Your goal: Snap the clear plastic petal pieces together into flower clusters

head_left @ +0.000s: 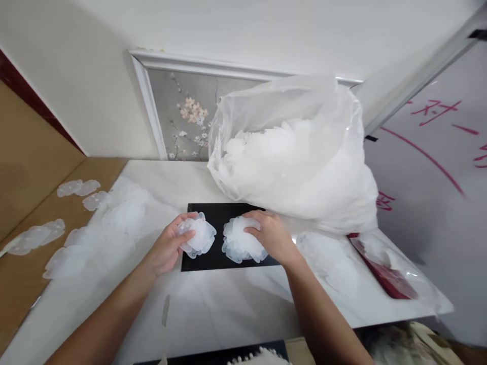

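My left hand (173, 243) is closed on a small bunch of translucent white plastic pieces (201, 237), thumb on top, over the left part of a black mat (219, 253). They are thin and flat, with wavy outlines. On the mat's right part lies a second, thicker pile of the same plastic pieces (241, 243). My right hand (270, 230) grips that pile from its upper right side, thumb and fingers curled on it. Its fingertips are partly hidden among the pieces.
Behind the mat stands a large clear plastic bag (323, 187) full of such pieces. A heap of loose pieces (117, 218) spreads to the left, some on brown cardboard (68, 208). Right lie more pieces (331, 258) and a dark red object (391, 281) under clear plastic. A whiteboard (429, 152) stands at right.
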### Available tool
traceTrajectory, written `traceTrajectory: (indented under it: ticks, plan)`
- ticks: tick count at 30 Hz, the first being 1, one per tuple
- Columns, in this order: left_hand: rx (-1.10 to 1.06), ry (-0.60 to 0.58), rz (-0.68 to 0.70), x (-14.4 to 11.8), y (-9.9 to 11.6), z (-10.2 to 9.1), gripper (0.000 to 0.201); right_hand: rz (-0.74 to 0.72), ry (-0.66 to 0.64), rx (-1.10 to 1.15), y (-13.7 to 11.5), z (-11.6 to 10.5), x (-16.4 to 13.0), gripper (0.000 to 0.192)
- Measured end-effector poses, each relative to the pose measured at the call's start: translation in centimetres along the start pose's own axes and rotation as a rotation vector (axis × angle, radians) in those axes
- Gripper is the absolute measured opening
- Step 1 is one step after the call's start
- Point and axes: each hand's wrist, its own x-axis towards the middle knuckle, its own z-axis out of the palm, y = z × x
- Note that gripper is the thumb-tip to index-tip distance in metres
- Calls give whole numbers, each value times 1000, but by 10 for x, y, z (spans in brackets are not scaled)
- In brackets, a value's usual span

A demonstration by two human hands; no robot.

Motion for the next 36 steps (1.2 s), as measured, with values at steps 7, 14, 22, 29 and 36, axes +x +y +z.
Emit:
traceTrajectory:
  ticks: [7,14,22,29,36]
  plan:
    - [69,15,-9,2,1,-3,31,36,156,449,-7,-1,-1,14]
    - [364,79,144,-11,-3,19,30,56,-114,971,-32,13,-12,21]
    - [409,5,179,-18,-5,29,18,-27,-105,907,-50,23,-13,16]
    - [79,28,-106,-15,-6,23,35,162,251,149,37,-54,-52,21]
    - [-63,99,-112,-6,-8,20,54,594,517,-479,148,-59,-108,14]
